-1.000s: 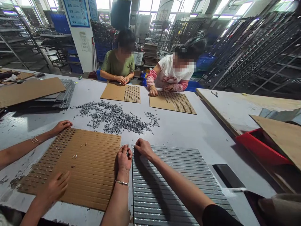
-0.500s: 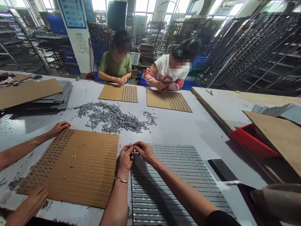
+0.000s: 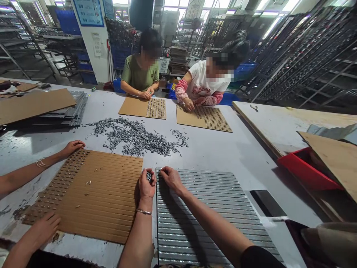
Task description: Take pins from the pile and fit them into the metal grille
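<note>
My left hand [image 3: 147, 185] is cupped around several small dark metallic oval pieces [image 3: 149, 177], held just left of the silver-striped board [image 3: 206, 201]. The fingers of my right hand [image 3: 170, 178] are pinched together at the top left corner of that board. Whatever sits between those fingertips is too small to make out. Left of my left hand lies a brown ridged board [image 3: 103, 193] with rows of small pieces along its left side and a few loose ones on it. A co-worker's two hands rest at that board's left edge.
A loose pile of dark oval pieces [image 3: 139, 137] spreads across the middle of the table. Two people sit opposite with partly filled boards [image 3: 134, 106]. Stacked boards [image 3: 78, 108] stand at left. A black block [image 3: 267, 203] and a red bin [image 3: 306, 167] are at right.
My right hand has moved away from my left hand to the silver-striped board's top left corner. My left palm has turned into view, showing the pieces in it.
</note>
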The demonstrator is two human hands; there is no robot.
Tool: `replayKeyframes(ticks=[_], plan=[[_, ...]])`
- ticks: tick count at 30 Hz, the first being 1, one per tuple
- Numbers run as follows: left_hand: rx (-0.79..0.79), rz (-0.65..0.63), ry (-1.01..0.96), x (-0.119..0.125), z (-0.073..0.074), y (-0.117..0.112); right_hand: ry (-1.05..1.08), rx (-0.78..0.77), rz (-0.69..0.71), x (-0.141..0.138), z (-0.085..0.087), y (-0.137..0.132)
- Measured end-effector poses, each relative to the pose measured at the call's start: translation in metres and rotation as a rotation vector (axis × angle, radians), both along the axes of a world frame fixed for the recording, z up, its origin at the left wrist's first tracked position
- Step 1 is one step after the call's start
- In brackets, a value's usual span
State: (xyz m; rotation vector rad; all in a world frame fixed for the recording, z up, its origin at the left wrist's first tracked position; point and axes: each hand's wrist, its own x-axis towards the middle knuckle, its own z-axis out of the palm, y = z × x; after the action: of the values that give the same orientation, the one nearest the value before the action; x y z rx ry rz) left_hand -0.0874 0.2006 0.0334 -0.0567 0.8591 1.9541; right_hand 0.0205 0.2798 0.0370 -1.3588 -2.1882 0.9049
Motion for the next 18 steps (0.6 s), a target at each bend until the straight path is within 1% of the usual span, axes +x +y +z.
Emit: replayKeyframes(ticks=[4,7,10,13,14,16,17,18], plan=[[0.009,-0.001,-0.023,0.001,0.0,0.001,-0.131,0.029,-0.003,-0.005,-0.001,-0.004],[0.022,-0.007,-0.015,0.001,-0.002,0.001,-0.171,0.043,-0.026,-0.007,-0.001,-0.001],[0.031,-0.026,0.012,0.001,-0.003,0.001,-0.142,0.021,-0.042,-0.006,0.0,0.005],[0.033,-0.054,0.033,0.002,-0.005,0.001,-0.026,-0.016,-0.056,-0.001,0.008,0.006],[0.029,-0.083,0.049,0.003,-0.006,0.001,0.027,0.009,-0.029,0.002,0.013,0.005],[-0.002,-0.135,0.091,0.008,-0.008,0.002,0.106,0.13,0.117,0.007,0.023,-0.002],[-0.02,-0.11,0.109,0.011,-0.009,0.003,0.11,0.207,0.212,0.009,0.028,-0.007],[-0.034,-0.029,0.123,0.014,-0.011,0.004,0.087,0.275,0.302,0.01,0.032,-0.012]])
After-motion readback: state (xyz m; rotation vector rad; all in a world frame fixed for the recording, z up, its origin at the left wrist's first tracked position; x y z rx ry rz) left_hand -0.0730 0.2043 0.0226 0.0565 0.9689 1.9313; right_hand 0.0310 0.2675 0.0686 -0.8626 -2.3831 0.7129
